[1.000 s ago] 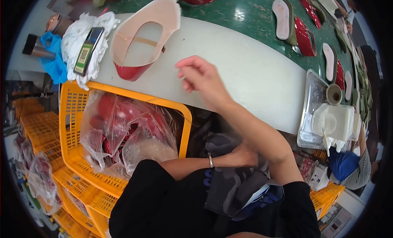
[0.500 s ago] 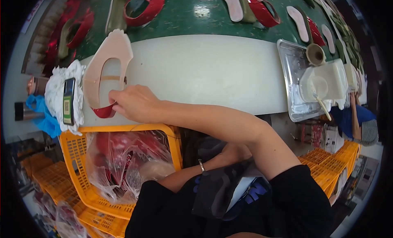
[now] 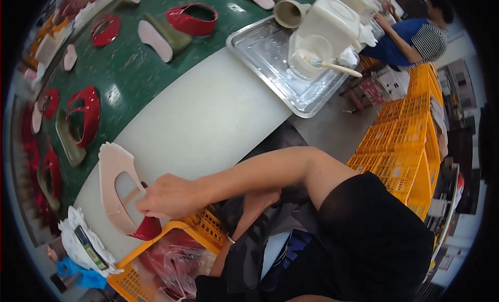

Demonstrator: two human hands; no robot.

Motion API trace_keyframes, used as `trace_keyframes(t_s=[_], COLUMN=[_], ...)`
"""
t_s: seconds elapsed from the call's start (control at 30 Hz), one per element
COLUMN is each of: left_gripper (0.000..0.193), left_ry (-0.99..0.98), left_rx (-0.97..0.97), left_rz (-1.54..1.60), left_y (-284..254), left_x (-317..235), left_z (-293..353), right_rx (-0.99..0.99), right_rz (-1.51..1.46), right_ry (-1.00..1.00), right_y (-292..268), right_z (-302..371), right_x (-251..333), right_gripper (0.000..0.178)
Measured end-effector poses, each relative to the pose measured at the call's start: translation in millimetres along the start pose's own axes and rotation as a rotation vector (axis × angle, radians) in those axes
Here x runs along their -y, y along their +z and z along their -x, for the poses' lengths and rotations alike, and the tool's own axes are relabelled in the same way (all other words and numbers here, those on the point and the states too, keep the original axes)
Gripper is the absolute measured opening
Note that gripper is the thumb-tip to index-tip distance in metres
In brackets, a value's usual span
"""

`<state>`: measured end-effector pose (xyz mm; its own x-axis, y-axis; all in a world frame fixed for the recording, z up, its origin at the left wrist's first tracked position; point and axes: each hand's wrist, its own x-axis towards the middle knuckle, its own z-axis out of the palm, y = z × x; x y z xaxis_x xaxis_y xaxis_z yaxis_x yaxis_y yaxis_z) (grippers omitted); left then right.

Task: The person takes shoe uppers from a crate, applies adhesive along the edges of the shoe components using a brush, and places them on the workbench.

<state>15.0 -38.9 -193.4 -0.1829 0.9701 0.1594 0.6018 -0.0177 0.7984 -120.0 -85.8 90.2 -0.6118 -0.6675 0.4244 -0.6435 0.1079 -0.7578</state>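
My right hand [image 3: 171,197] reaches across to the left and is closed on the edge of a shoe upper [image 3: 112,190]. This upper has a pale pink lining, a scalloped end, a large opening and a glossy red outer side showing near my fingers. It lies at the left end of a pale work board [image 3: 176,110]. My left hand [image 3: 260,200], with a bracelet at its wrist, is low under my right forearm, close to a dark camouflage cloth; its fingers are mostly hidden.
A metal tray [image 3: 260,52] holds a tub [image 3: 312,45] with a brush [image 3: 340,69] and a white container [image 3: 335,19]. Red uppers [image 3: 192,24] and soles [image 3: 155,39] lie on the green table. An orange crate [image 3: 127,289] stands below; a co-worker [image 3: 410,39] is at far right.
The view has swung to the right, bringing the tray and the co-worker further in. My right hand keeps hold of the shoe upper. My left hand stays low under the right arm.
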Motion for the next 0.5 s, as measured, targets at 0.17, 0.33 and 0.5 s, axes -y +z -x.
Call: trace_keyframes(t_s=[0.17,0.33,0.5], left_gripper=[0.014,0.014,0.014], left_ry=[-0.023,-0.011,0.006], left_rx=[0.136,0.071,-0.025], left_rz=[0.123,0.007,-0.11], left_y=[27.6,-2.3,-37.5], left_x=[17.6,-18.3,-48.2], left_z=[14.4,6.7,-10.7], right_rx=[0.024,-0.149,-0.219], right_rz=[0.009,-0.014,-0.151], right_ry=[-0.007,0.122,0.4], right_y=[-19.9,-50.0,-79.6], right_z=[34.6,72.5,132.1], right_x=[-5.2,-6.7,-12.2], right_gripper=[0.009,0.016,0.014])
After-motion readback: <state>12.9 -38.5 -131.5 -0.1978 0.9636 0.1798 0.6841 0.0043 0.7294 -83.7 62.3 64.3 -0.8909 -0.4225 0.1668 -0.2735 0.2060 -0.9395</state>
